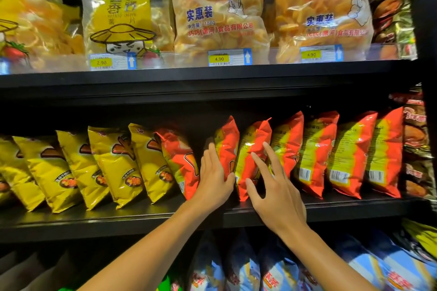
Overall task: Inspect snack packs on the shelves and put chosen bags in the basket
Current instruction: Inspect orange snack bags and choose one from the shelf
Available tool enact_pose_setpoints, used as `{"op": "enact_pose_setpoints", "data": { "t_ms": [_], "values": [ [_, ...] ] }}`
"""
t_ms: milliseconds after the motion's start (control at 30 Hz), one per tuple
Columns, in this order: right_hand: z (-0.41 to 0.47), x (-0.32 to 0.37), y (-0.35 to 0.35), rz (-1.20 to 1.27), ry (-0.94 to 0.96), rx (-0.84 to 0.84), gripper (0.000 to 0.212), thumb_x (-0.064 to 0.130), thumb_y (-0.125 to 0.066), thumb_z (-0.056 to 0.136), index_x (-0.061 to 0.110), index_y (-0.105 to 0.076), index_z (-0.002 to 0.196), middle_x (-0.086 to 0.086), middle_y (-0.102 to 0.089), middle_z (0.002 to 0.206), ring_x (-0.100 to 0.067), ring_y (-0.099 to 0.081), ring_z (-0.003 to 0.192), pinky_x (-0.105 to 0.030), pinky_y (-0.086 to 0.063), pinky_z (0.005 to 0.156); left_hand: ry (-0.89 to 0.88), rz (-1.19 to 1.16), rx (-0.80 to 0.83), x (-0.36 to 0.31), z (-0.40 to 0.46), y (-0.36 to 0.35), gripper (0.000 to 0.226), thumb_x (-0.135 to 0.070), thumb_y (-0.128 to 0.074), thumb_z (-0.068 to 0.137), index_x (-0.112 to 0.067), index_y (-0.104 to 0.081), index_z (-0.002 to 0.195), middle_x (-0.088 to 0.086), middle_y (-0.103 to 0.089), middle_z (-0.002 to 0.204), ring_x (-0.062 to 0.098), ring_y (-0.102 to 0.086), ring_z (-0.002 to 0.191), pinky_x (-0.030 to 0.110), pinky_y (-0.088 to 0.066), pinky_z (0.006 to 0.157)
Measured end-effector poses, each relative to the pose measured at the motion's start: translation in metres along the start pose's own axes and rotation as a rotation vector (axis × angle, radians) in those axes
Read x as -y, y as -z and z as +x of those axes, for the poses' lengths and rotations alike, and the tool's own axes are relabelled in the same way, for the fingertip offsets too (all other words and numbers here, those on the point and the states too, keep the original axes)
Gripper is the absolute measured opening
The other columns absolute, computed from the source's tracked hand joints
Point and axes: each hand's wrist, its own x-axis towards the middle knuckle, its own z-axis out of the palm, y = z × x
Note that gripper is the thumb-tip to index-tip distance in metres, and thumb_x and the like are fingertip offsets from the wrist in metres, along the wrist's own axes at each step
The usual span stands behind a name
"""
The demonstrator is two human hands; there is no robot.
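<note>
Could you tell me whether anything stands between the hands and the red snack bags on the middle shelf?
Nothing visible does. The left hand already lies flat against one red bag, and the right hand reaches with spread fingers onto the neighbouring red bag. The middle shelf is open at the front. The basket is not in view.

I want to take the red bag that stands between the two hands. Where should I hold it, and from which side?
Probably pinch its front edge, coming straight from the front. The red bag stands on edge, packed between neighbouring bags, so its flat faces are hard to reach. The left hand lies flat on the neighbour bag; the right hand has its fingers spread on the bag itself.
</note>
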Motion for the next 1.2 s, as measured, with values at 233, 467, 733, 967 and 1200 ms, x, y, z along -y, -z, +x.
{"op": "enact_pose_setpoints", "data": {
  "t_ms": [233, 467, 733, 967, 1200],
  "values": [
    [0.0, -0.002, 0.002, 0.045, -0.02, 0.004, 0.064, 0.048, -0.057, 0.099, 0.038, -0.033, 0.157, 0.027, 0.0, 0.168, -0.01, -0.052, 0.136, -0.036, -0.062, 0.077, -0.233, -0.005, -0.138, -0.003, -0.021, 0.024, 0.097, -0.022, -0.065, 0.097, -0.027, 0.006, 0.163, -0.013, 0.01, 0.17, 0.007, 0.012, 0.157, 0.036, -0.004, 0.129],
    [-0.002, 0.01, 0.018, 0.204, -0.011, -0.005, 0.063, 0.035, -0.064, 0.097, 0.034, -0.039, 0.154, 0.03, -0.018, 0.163, 0.004, -0.025, 0.148, -0.029, -0.037, 0.102, -0.413, 0.507, -0.197, 0.077, -0.063, 0.117, 0.051, -0.048, -0.044, 0.102, -0.027, -0.05, 0.148, -0.009, -0.026, 0.167, 0.016, -0.009, 0.158, 0.046, -0.024, 0.126],
    [0.034, 0.112, -0.015, 0.269, 0.076, 0.128, 0.067, 0.036, -0.069, 0.096, 0.031, -0.038, 0.155, 0.011, -0.045, 0.156, -0.007, -0.041, 0.144, -0.031, -0.039, 0.116, -0.226, 0.728, -0.092, 0.144, -0.093, 0.155, 0.069, -0.065, -0.007, 0.103, -0.034, -0.038, 0.156, -0.01, -0.022, 0.17, 0.012, 0.002, 0.159, 0.042, -0.012, 0.129],
    [0.065, 0.157, -0.074, 0.112, -0.204, 0.353, 0.094, 0.043, -0.074, 0.092, 0.015, -0.016, 0.161, -0.007, -0.037, 0.161, -0.026, -0.043, 0.145, -0.04, -0.044, 0.109, -0.221, 0.746, -0.139, 0.143, -0.096, 0.15, 0.066, -0.061, -0.015, 0.105, -0.029, -0.052, 0.15, -0.005, -0.042, 0.161, 0.018, -0.018, 0.158, 0.041, -0.015, 0.125],
    [0.069, 0.151, -0.071, 0.122, -0.218, 0.146, 0.057, 0.034, -0.073, 0.093, 0.023, -0.049, 0.143, -0.002, -0.071, 0.122, -0.027, -0.067, 0.113, -0.042, -0.055, 0.089, -0.231, 0.747, -0.136, 0.144, -0.095, 0.151, 0.072, -0.063, -0.008, 0.104, -0.029, -0.05, 0.151, -0.006, -0.04, 0.163, 0.017, -0.011, 0.159, 0.04, -0.01, 0.126]
  ]
}}
